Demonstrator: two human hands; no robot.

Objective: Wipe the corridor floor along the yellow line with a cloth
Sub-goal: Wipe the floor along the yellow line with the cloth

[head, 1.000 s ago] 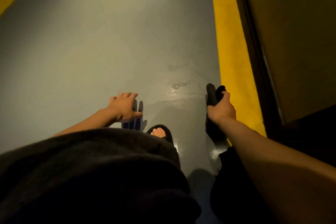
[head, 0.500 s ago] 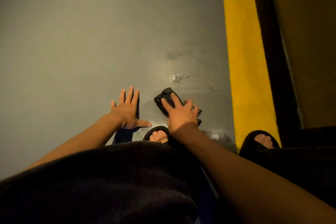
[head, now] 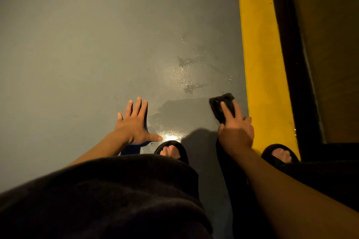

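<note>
The right hand [head: 236,132] pressed a dark cloth [head: 222,105] onto the grey floor [head: 77,54], fingers stretched over it, just left of the yellow line [head: 260,54]. The left hand [head: 136,124] lay flat on the floor with fingers spread, holding nothing. Wet patches [head: 191,75] glistened beyond the cloth. Two feet in black sandals [head: 172,150] showed nearer, the right one on the line.

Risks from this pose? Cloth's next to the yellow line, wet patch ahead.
1. Slip: the floor shines wet around the left sandal, and the left hand rests flat beside that sheen.
2. Missed spots: droplets lie beyond the cloth, outside the darker wiped band.
3. Weak hold: the right hand presses the cloth with straight fingers, so it may bunch or slide out.
</note>
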